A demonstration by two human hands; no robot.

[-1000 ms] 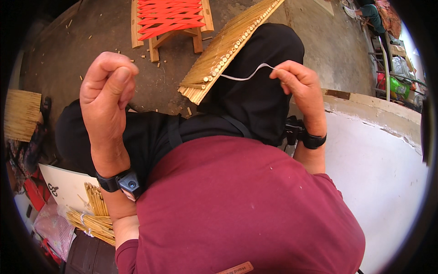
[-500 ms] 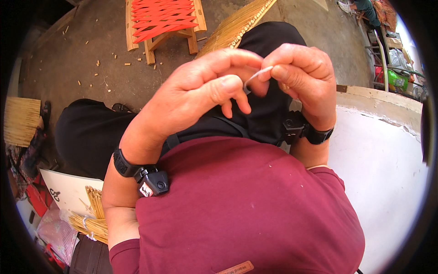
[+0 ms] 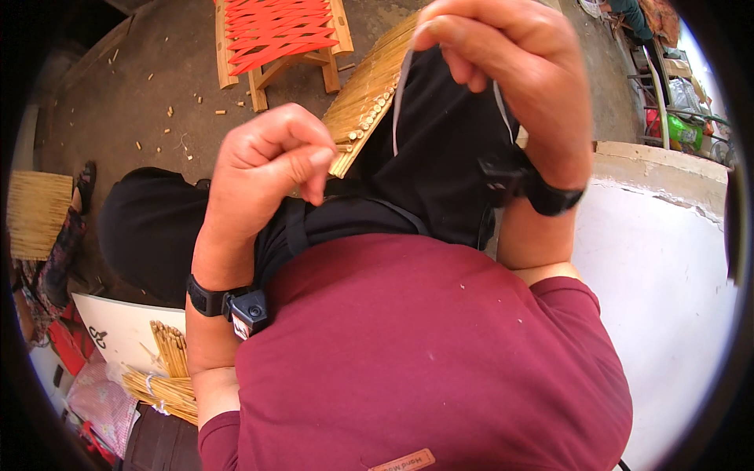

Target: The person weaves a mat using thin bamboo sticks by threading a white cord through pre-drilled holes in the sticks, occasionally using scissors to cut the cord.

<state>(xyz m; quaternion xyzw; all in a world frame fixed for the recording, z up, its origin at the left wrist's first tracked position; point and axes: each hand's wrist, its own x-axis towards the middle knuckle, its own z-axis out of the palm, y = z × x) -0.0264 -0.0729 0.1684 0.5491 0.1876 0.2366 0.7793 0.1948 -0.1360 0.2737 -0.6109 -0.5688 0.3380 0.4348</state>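
- Bare concrete floor [image 3: 157,86] lies under the scene, strewn with short wood chips, with a white low wall [image 3: 667,259] at the person's right.
- Right hand [image 3: 503,71] is raised, its grip pinched shut on a thin pale strip [image 3: 397,102]; the strip comes out below the fingers and hangs down in front of the black trousers, with a second run of it showing by the wrist.
- Left hand [image 3: 271,169] is curled into a loose fist, thumb against the forefinger; whether anything is caught inside that grip cannot be told.
- One mat of straw-coloured reeds [image 3: 365,98], laid side by side with their cut ends showing as a row of small round dots, slants across the lap between the two hands; its lower corner is just beside the left fingertips.
- Each wrist carries one black band, two in all, the left band bearing a small black box.
- One wooden stool [image 3: 275,35] with red woven webbing stands on the floor beyond the mat.
- Two bundles of loose reeds [image 3: 169,369] lie at the lower left, beside a white board.
- One more reed mat [image 3: 31,212] lies at the far left edge.
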